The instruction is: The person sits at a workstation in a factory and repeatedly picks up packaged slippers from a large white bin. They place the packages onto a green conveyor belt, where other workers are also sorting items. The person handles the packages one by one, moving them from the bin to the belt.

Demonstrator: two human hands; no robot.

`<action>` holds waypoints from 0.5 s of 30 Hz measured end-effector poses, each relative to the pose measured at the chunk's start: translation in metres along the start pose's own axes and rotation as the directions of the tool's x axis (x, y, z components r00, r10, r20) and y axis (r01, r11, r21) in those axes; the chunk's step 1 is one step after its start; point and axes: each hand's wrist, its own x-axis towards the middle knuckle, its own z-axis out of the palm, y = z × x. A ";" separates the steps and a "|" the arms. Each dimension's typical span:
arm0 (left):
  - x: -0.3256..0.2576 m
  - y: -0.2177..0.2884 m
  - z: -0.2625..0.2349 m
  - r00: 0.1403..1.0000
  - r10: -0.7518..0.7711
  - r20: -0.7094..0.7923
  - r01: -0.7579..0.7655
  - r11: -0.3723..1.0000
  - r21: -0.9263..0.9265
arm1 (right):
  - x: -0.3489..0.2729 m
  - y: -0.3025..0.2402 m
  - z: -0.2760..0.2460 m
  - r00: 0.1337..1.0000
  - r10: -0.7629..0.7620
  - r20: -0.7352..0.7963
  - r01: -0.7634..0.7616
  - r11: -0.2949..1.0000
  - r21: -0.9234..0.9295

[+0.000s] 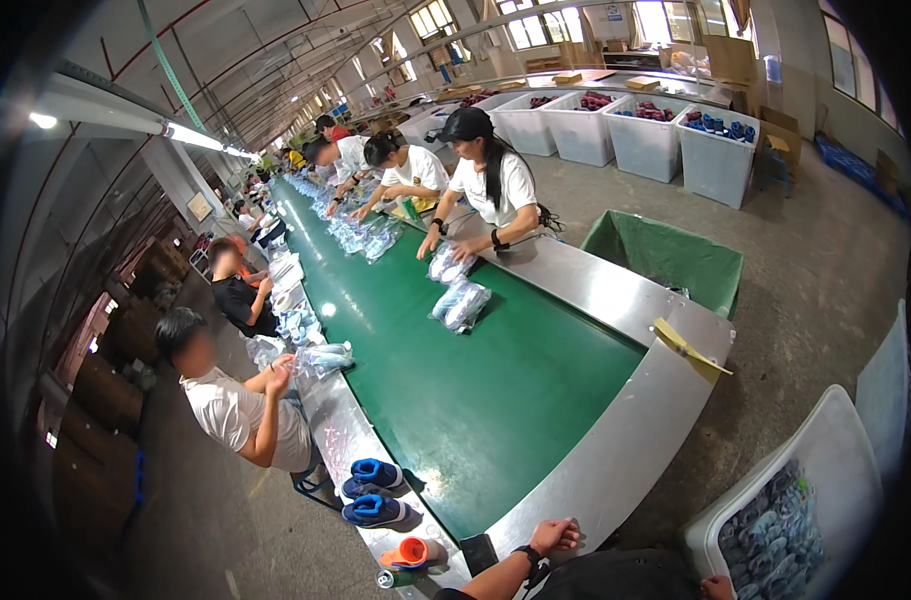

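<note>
The left hand [555, 537], half curled, is at the bench [625, 445]'s near edge; the right hand [717, 588] (I can't tell its grip) is near a bin [843, 445].

Left hand [555, 537] at the metal rim [630, 450]

Orange cup [412, 552] & green can [407, 577] over there, L of left fingers [571, 528]; pr. navy shoes [372, 511] just beyond; green bin [665, 255] & white tubs [583, 140] way ahead of fingers, to R.
</note>
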 end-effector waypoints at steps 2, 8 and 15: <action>0.000 0.000 0.001 1.000 -0.005 -0.012 0.005 1.000 -0.007 | 0.005 0.005 -0.001 0.999 -0.043 0.003 0.043 0.999 -0.009; -0.001 0.001 0.003 1.000 0.000 -0.025 0.001 1.000 0.024 | 0.010 0.005 -0.004 0.999 -0.050 0.021 0.050 0.999 -0.015; -0.001 0.001 0.003 1.000 0.005 -0.012 -0.005 1.000 0.008 | 0.001 -0.005 -0.001 0.999 -0.036 -0.007 0.036 0.999 -0.037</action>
